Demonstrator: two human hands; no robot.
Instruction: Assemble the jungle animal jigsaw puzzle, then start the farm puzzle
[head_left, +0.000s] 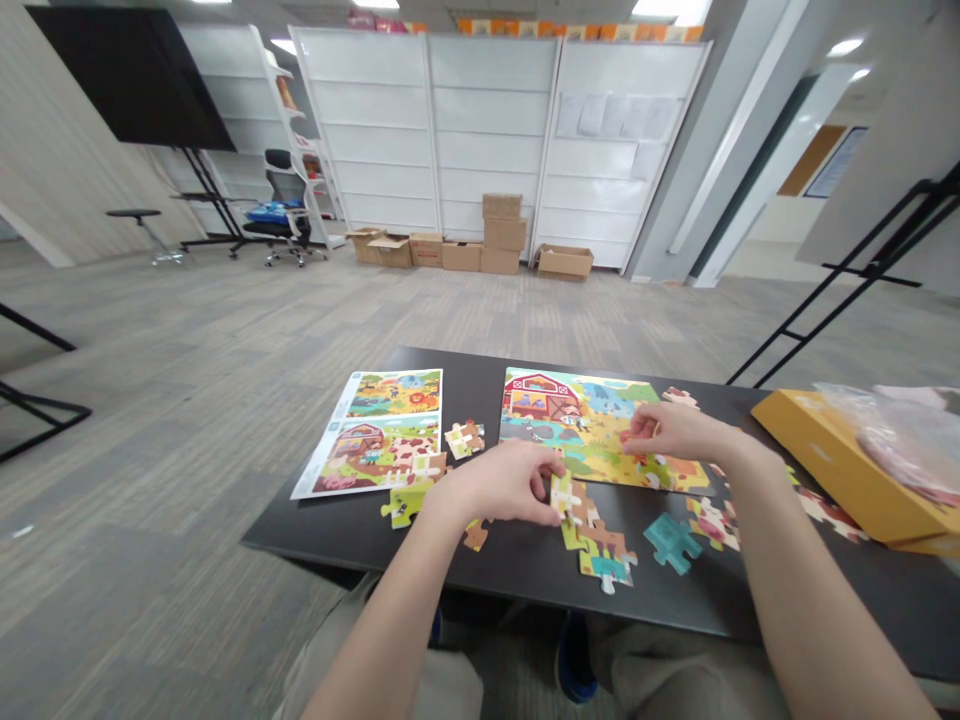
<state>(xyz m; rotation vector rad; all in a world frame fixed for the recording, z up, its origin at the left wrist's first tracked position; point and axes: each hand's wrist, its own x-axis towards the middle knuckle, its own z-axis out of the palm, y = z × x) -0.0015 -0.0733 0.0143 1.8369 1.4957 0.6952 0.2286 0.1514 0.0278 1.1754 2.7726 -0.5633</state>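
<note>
My left hand (519, 482) has its thumb and fingers closed on a light green and white puzzle piece (564, 496), at the top of a small cluster of joined pieces (600, 548). Over the colourful farm picture board (604, 430), my right hand (667, 432) is held with fingertips pinched; what they hold, if anything, is too small to make out. A teal piece (673, 543) lies alone below the board. Near my right forearm are cow-patterned pieces (716, 524). A picture sheet (379, 430) lies at the left, with loose pieces (465, 438) beside it.
The black table (337, 532) carries a yellow box (855, 465) with a plastic bag (911, 440) on its right side. Another piece (681, 398) sits behind the board. Beyond the table are cardboard boxes (502, 235), an office chair (281, 205) and a black stand (840, 280).
</note>
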